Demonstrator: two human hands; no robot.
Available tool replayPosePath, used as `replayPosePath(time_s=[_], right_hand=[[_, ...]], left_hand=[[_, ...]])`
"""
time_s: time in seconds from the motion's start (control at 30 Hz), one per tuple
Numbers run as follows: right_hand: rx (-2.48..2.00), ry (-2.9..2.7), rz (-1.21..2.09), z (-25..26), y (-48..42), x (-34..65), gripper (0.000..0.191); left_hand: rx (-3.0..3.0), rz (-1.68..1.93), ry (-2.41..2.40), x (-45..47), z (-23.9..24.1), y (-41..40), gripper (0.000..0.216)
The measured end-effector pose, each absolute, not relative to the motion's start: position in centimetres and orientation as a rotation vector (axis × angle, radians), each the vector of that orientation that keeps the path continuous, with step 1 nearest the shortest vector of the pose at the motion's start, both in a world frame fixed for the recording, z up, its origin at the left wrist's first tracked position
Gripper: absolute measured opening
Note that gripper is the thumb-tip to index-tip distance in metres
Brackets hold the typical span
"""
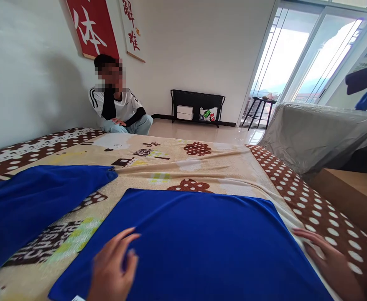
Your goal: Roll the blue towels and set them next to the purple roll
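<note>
I count two blue cloths on the bed (202,167): folded cloth (196,246) under my flat, open left hand (113,267) and right hand (330,261); second cloth (29,205) left of it.

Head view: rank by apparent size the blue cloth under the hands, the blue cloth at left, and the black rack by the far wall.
1. blue cloth under the hands
2. blue cloth at left
3. black rack

Nearness to the camera enlarges both cloths, so the rack's true rank is unsure.

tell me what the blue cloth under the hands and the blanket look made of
Blue cloth: likely a thin, smooth synthetic knit, matte with slight sheen; it lies flat with fine ripples under the left hand. Blanket: looks like soft printed fleece, with a fuzzy surface and rounded folds. The right hand rests at the cloth's edge.
</note>
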State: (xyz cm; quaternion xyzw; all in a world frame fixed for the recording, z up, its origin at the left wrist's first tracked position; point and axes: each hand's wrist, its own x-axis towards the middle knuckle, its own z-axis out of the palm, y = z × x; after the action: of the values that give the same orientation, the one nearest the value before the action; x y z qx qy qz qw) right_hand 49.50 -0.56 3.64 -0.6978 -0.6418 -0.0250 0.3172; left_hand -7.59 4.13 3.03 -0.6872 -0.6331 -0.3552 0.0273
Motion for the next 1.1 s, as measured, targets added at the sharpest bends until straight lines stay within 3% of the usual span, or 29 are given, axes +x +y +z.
replayPosePath(time_s=[0.13, 0.3, 0.47, 0.73, 0.93, 1.1], right_hand=[[-1.61, -2.01, 0.178, 3.5, 9.3, 37.6, 0.048], [-1.542, -2.163, 0.275, 0.3, 16.6, 27.0, 0.05], [-1.595, -2.183, 0.266, -0.5, 16.5, 34.6, 0.051], [-2.049, -1.837, 0.19, -2.8, 12.5, 53.3, 0.062], [-2.145, -1.689, 0.071, -1.9, 12.3, 52.0, 0.056], [-1.97, -1.782, -0.052, 0.0, 15.0, 40.5, 0.047]], left_hand=[[-2.711, -0.689, -1.677, 5.2, 6.2, 11.7, 0.056], [-2.759, -0.553, -1.637, 11.9, 3.0, 17.7, 0.049], [-2.73, -0.47, -1.673, 4.7, 1.0, 19.2, 0.053], [-2.148, -0.406, -2.255, -12.1, 0.5, 22.1, 0.062], [-2.073, -0.446, -2.259, -11.4, 1.6, 21.7, 0.058], [-2.339, -0.537, -1.918, -0.2, 3.0, 20.3, 0.051]])
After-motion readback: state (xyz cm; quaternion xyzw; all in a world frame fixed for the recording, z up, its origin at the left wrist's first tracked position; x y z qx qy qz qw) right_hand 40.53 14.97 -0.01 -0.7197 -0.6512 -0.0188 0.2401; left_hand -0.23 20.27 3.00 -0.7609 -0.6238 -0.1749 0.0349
